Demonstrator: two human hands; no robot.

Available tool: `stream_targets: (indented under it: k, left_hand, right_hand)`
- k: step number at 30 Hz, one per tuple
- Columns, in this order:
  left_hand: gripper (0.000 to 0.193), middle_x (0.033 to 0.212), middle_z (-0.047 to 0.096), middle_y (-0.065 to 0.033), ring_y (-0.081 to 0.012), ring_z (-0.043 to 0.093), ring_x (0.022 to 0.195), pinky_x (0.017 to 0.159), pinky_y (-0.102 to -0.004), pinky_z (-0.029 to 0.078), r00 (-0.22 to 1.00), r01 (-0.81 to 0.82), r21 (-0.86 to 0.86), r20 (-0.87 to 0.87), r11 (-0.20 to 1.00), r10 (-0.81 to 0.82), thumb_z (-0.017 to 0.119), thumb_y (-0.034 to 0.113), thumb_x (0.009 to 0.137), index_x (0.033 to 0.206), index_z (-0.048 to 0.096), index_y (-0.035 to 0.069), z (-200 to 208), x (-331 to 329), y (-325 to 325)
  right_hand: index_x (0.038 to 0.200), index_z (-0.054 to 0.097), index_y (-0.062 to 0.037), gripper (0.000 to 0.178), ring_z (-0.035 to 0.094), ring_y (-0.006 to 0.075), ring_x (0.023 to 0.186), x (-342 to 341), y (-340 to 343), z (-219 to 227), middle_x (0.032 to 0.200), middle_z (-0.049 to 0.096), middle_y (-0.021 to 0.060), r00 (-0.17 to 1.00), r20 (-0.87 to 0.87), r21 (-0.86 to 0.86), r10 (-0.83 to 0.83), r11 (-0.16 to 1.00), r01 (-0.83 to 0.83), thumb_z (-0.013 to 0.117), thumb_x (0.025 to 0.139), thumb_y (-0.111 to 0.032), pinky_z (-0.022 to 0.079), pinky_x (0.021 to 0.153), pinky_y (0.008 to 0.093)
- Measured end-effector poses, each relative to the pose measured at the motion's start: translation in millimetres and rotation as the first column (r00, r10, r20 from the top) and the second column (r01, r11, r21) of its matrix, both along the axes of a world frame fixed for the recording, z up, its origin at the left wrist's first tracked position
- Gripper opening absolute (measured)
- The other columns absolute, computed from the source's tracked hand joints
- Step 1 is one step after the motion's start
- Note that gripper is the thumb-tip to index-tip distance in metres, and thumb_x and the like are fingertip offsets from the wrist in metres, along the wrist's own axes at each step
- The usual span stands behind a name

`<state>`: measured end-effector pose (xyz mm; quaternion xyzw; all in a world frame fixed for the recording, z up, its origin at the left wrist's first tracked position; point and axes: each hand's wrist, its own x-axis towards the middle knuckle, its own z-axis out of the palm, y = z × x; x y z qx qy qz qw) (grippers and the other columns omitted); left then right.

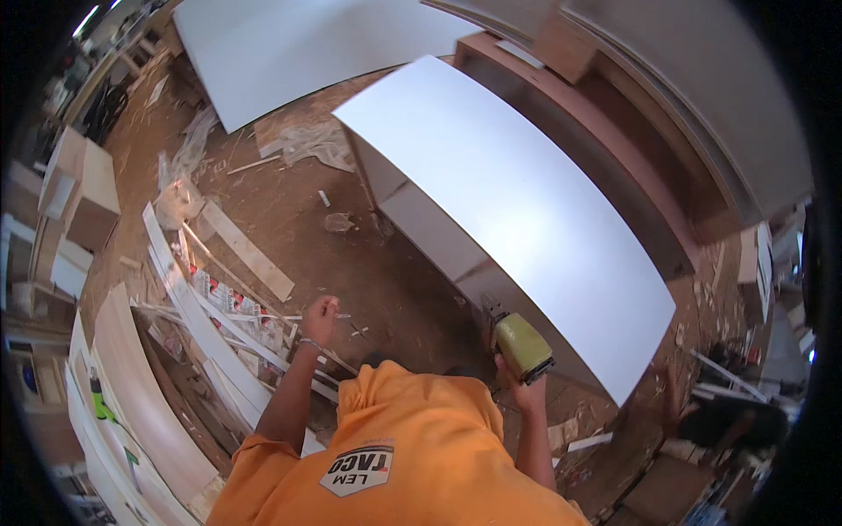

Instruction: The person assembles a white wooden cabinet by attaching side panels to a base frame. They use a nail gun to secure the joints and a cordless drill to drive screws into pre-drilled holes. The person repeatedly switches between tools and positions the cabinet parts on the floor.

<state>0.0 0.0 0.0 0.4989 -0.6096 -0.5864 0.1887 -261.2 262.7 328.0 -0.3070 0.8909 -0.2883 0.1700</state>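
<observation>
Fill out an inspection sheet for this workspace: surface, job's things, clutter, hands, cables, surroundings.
Surface: glossy white panel atop a cabinet.
Job's things: olive tool, beside the cabinet's open side.
Clutter: wood strips and a plastic sheet on the brown floor.
Hands: right hand holds the olive tool; left hand has fingers curled, contents unclear.
Cables: none certain; a dark line by the green tool is too small to tell.
Surroundings: white board ahead, wooden boxes at left.

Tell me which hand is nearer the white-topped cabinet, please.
Right. The right hand, holding a yellow-green tool, is beside the white-topped cabinet; the left hand is farther off, left of it.
</observation>
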Motion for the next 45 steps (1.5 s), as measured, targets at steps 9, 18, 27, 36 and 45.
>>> stream_targets:
  k: [9, 18, 27, 36, 45]
  left_hand:
    - [0.035, 0.109, 0.071, -0.0105, -0.0158, 0.067, 0.097, 0.088, -0.0283, 0.052, 0.927, -0.23, -0.019, -0.308, 0.973, 0.213, 0.056, 0.025, 0.103, 0.123, 0.061, -0.004, 145, 3, -416]
    - [0.046, 0.121, 0.065, -0.017, -0.0196, 0.064, 0.11, 0.089, -0.0296, 0.052, 0.843, -0.521, -0.021, -0.171, 0.853, 0.51, 0.059, 0.023, 0.1, 0.138, 0.053, -0.003, 111, -136, -521]
    - [0.043, 0.132, 0.058, -0.0172, -0.0242, 0.061, 0.118, 0.094, -0.0331, 0.052, 0.755, -0.651, -0.105, -0.198, 0.752, 0.625, 0.055, 0.016, 0.102, 0.14, 0.05, -0.003, 116, -194, -563]
    - [0.041, 0.118, 0.064, -0.0114, -0.0167, 0.063, 0.096, 0.077, -0.0272, 0.051, 0.79, -0.598, -0.015, -0.177, 0.801, 0.587, 0.06, 0.008, 0.099, 0.139, 0.054, 0.001, 116, -173, -561]
    - [0.044, 0.115, 0.066, -0.0158, -0.0268, 0.066, 0.102, 0.086, -0.0347, 0.054, 0.777, -0.592, 0.055, -0.227, 0.804, 0.587, 0.064, 0.011, 0.097, 0.139, 0.054, 0.0, 99, -176, -555]
  right_hand:
    - [0.096, 0.066, 0.0003, 0.023, 0.064, 0.0175, 0.067, 38, -317, 32, 0.079, 0.066, 0.0063, 0.824, 0.533, -0.246, -0.191, 0.897, 0.367, 0.075, 0.086, -0.018, 0.052, 0.062, 0.0332]
    - [0.108, 0.062, 0.0012, 0.03, 0.062, 0.0165, 0.059, -54, -470, 72, 0.079, 0.065, 0.0066, 0.819, 0.537, -0.088, -0.2, 0.953, 0.291, 0.075, 0.082, -0.009, 0.05, 0.051, 0.0316]
    - [0.109, 0.061, 0.0002, 0.031, 0.058, 0.0126, 0.056, -76, -598, 36, 0.08, 0.063, 0.0046, 0.917, 0.374, 0.043, -0.137, 0.99, 0.131, 0.074, 0.08, -0.003, 0.047, 0.049, 0.0289]
    - [0.109, 0.061, -0.0009, 0.029, 0.058, 0.0109, 0.059, -48, -686, -4, 0.079, 0.063, 0.0038, 0.984, 0.077, 0.211, -0.161, 0.967, 0.141, 0.074, 0.085, -0.01, 0.046, 0.05, 0.0268]
    - [0.108, 0.067, 0.0043, 0.03, 0.072, 0.0297, 0.081, -75, -716, -69, 0.087, 0.073, 0.013, 0.957, -0.287, 0.407, 0.046, 0.91, 0.078, 0.073, 0.09, -0.019, 0.055, 0.07, 0.042]
